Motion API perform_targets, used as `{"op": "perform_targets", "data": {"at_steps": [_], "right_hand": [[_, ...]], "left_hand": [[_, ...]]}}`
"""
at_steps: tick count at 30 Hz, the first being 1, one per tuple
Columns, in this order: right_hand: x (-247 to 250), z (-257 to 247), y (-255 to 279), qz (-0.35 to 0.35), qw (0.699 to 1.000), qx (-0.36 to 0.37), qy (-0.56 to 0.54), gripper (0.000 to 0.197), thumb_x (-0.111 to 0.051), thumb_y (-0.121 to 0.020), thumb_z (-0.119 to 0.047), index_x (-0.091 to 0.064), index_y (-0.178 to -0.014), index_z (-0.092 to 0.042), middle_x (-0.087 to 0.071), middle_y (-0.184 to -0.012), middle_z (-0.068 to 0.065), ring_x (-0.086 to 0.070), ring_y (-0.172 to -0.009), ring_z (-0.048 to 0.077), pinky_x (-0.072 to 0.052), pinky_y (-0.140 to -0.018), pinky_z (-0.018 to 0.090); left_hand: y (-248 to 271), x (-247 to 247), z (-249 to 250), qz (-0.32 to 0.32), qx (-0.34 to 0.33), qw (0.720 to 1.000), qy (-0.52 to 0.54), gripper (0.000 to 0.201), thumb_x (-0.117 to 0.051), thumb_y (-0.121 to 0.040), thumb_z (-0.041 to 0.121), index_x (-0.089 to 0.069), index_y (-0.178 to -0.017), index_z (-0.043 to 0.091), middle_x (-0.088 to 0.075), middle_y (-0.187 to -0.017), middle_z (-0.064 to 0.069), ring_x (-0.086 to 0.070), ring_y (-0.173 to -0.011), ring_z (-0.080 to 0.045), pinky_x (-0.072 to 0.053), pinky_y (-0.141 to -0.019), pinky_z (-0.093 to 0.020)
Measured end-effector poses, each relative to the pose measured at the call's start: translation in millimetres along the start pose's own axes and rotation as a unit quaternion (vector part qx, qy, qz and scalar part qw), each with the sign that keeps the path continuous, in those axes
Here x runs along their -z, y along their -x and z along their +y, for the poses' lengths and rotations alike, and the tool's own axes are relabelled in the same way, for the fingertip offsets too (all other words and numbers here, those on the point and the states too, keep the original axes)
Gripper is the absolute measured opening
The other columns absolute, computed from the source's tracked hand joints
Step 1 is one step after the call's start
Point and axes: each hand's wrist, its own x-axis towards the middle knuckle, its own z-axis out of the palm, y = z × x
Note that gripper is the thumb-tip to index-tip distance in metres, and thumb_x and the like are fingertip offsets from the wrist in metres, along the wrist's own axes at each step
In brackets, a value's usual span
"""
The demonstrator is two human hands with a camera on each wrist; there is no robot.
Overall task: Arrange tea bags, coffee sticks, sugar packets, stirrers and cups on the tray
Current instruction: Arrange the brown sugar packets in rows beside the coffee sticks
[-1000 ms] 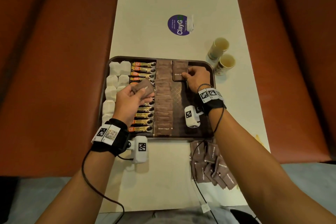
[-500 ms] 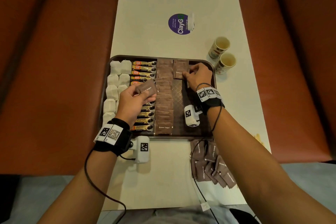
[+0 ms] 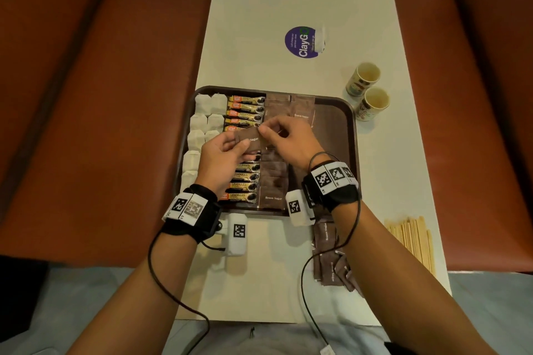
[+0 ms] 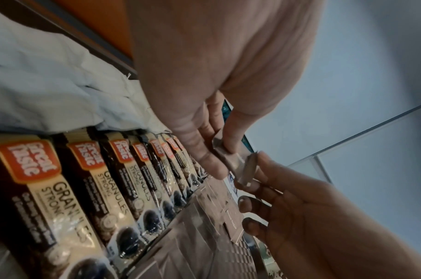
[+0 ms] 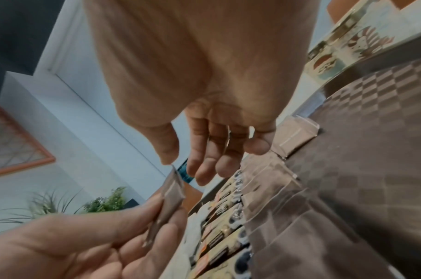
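Over the middle of the brown tray [image 3: 334, 112], my left hand [image 3: 239, 144] grips a brown sugar packet [image 3: 249, 140]. My right hand [image 3: 266, 130] pinches that packet's upper right corner. The left wrist view shows both hands on the packet [image 4: 230, 162]. In the right wrist view the packet [image 5: 171, 194] stands edge-on between my left fingers and right thumb. On the tray lie white tea bags [image 3: 202, 124] at the left, coffee sticks [image 3: 245, 108], a column of sugar packets [image 3: 274, 181] and a short second column [image 3: 302, 112]. I cannot tell whether my left hand holds more than one packet.
Two paper cups [image 3: 370, 89] stand on the table right of the tray's far corner. Wooden stirrers [image 3: 409, 236] lie near the right table edge. Loose sugar packets [image 3: 331, 262] are heaped below the tray under my right forearm. A purple sticker [image 3: 302, 42] marks the far tabletop.
My right hand left the short sugar column at the tray's top and came left to pinch the packet in my left hand. My left hand stayed over the coffee sticks.
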Motion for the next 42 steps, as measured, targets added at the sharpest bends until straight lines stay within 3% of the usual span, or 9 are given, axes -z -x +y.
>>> {"op": "perform_targets", "data": {"at_steps": [2, 4, 12, 15, 19, 23, 28, 32, 42], "right_hand": [[-5.6, -3.1, 4.8, 0.007, 1.000, 0.016, 0.014, 0.019, -0.067, -0.095, -0.037, -0.073, -0.104, -0.021, -0.063, -0.082, -0.013, -0.058, -0.074, -0.001, -0.043, -0.064, 0.007], [-10.2, -5.2, 7.5, 0.002, 1.000, 0.020, 0.011, 0.019, -0.069, -0.093, -0.037, -0.073, -0.103, -0.022, -0.064, -0.081, -0.013, -0.058, -0.073, -0.002, -0.044, -0.064, 0.008], [-18.4, -5.4, 5.3, 0.017, 1.000, 0.013, -0.010, 0.011, -0.071, -0.092, -0.030, -0.069, -0.102, -0.024, -0.067, -0.086, -0.004, -0.069, -0.077, 0.018, -0.058, -0.073, 0.037], [-18.0, -4.6, 5.1, 0.032, 0.999, 0.008, -0.016, 0.017, -0.070, -0.092, -0.032, -0.071, -0.105, -0.020, -0.069, -0.087, -0.002, -0.069, -0.080, 0.020, -0.060, -0.077, 0.041], [-16.0, -2.7, 7.2, 0.027, 0.999, 0.006, -0.025, 0.015, -0.071, -0.092, -0.030, -0.071, -0.104, -0.021, -0.070, -0.088, -0.001, -0.069, -0.081, 0.018, -0.060, -0.075, 0.038], [2.3, 10.3, 3.6, 0.044, 0.998, -0.018, -0.028, 0.018, -0.070, -0.093, -0.028, -0.071, -0.108, -0.016, -0.070, -0.094, 0.001, -0.067, -0.084, 0.014, -0.053, -0.070, 0.018], [30.5, 45.8, -12.8, 0.132, 0.987, -0.088, 0.021, 0.017, -0.072, -0.091, -0.030, -0.071, -0.102, -0.017, -0.068, -0.091, -0.005, -0.064, -0.083, 0.015, -0.055, -0.083, 0.032], [46.6, 62.9, -24.3, 0.175, 0.976, -0.120, 0.052, 0.016, -0.073, -0.090, -0.028, -0.074, -0.098, -0.015, -0.071, -0.090, -0.001, -0.063, -0.080, 0.013, -0.053, -0.083, 0.028], [49.2, 83.7, -39.4, 0.165, 0.967, -0.161, 0.110, 0.024, -0.077, -0.088, -0.031, -0.073, -0.099, -0.010, -0.068, -0.085, 0.003, -0.060, -0.080, 0.015, -0.042, -0.075, 0.022]], "left_hand": [[1.7, 4.5, -0.4, 0.005, -0.004, 1.000, -0.011, 0.016, -0.064, -0.101, 0.006, -0.070, -0.115, 0.011, -0.077, -0.108, -0.013, -0.076, -0.087, -0.021, -0.061, -0.073, -0.023], [3.2, 8.4, -1.2, 0.011, -0.008, 1.000, -0.018, 0.019, -0.064, -0.102, 0.008, -0.070, -0.120, 0.009, -0.077, -0.109, -0.012, -0.076, -0.090, -0.021, -0.061, -0.074, -0.024], [4.5, 12.9, -3.8, 0.027, -0.005, 0.999, -0.017, 0.023, -0.068, -0.100, 0.016, -0.070, -0.120, 0.003, -0.077, -0.098, -0.014, -0.074, -0.079, -0.019, -0.063, -0.076, -0.027], [3.8, 13.2, -4.7, 0.026, -0.007, 0.999, -0.026, 0.023, -0.068, -0.100, 0.015, -0.070, -0.119, 0.003, -0.076, -0.097, -0.017, -0.073, -0.079, -0.019, -0.063, -0.076, -0.027], [1.1, 11.1, -4.6, 0.020, -0.005, 0.999, -0.036, 0.021, -0.069, -0.100, 0.017, -0.071, -0.118, 0.007, -0.077, -0.097, -0.015, -0.073, -0.081, -0.020, -0.063, -0.079, -0.031], [-0.7, 8.1, -4.1, 0.010, 0.005, 0.999, -0.049, 0.016, -0.067, -0.102, 0.021, -0.073, -0.114, 0.012, -0.078, -0.095, -0.007, -0.072, -0.083, -0.019, -0.062, -0.077, -0.032], [-1.7, 7.0, -5.8, -0.002, 0.017, 0.999, -0.048, 0.019, -0.066, -0.102, 0.021, -0.071, -0.117, 0.010, -0.077, -0.096, -0.007, -0.071, -0.084, -0.019, -0.062, -0.076, -0.030], [-3.6, 6.7, -8.6, 0.000, 0.022, 0.998, -0.053, 0.020, -0.065, -0.103, 0.021, -0.071, -0.118, 0.010, -0.077, -0.098, -0.009, -0.072, -0.085, -0.020, -0.062, -0.077, -0.031], [-8.9, 1.7, -8.9, 0.006, 0.026, 0.999, -0.044, 0.017, -0.064, -0.103, 0.018, -0.071, -0.116, 0.010, -0.077, -0.097, -0.011, -0.071, -0.084, -0.020, -0.060, -0.073, -0.031]]}}
